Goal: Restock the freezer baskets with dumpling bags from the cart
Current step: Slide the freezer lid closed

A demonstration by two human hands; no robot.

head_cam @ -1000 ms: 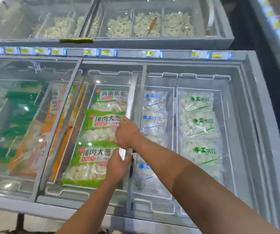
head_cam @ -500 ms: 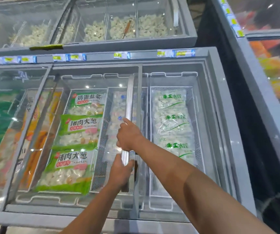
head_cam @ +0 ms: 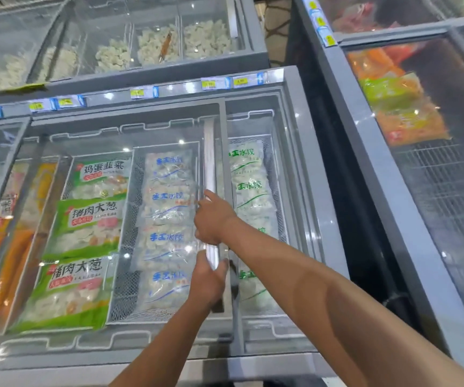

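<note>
In a shop aisle of chest freezers, both hands clamped on the lid handle [head_cam: 210, 174]: the right hand [head_cam: 214, 219] higher, the left hand [head_cam: 208, 283] lower. An even, square pull from both would likely keep the lid [head_cam: 113, 135] from jamming. Dumpling bags [head_cam: 166, 236] filled the baskets [head_cam: 126, 275] under the glass; no cart showed. Another freezer [head_cam: 393, 191] stood near on the right.
</note>
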